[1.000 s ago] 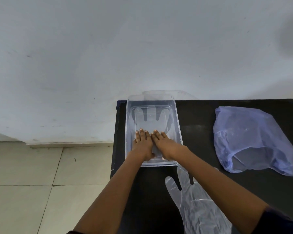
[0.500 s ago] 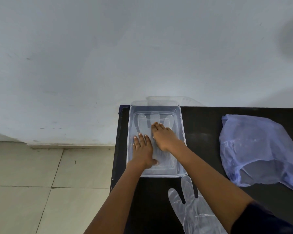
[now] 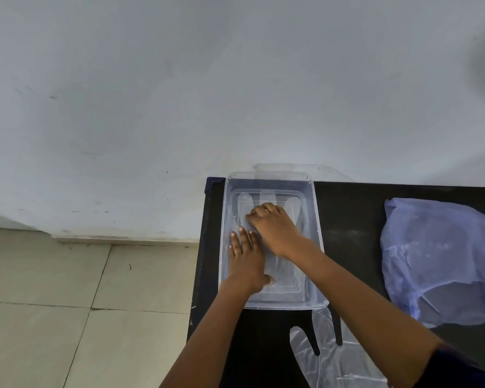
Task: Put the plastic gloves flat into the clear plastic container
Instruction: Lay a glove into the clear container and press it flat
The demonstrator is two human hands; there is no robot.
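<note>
The clear plastic container [image 3: 317, 208] stands at the left end of the black table. A clear plastic glove [image 3: 284, 273] lies flat on its bottom, fingers toward the wall. Both my hands are inside the container, palms down on that glove. My left hand [image 3: 245, 260] presses near the cuff on the left side, fingers spread. Farther in, my right hand [image 3: 276, 228] lies over the glove's finger part, its fingers slightly curled. Another clear glove [image 3: 328, 359] lies flat on the table just in front of the container, partly under my right forearm.
A crumpled blue-violet plastic bag [image 3: 437, 261] lies at the right on the black table [image 3: 350, 219]. A clear lid [image 3: 294, 167] leans against the white wall behind the container. The table's left edge drops to a tiled floor [image 3: 67, 303].
My right hand has slid forward from the cuff end, over the glove toward its fingers. My left hand stayed pressing near the cuff end.
</note>
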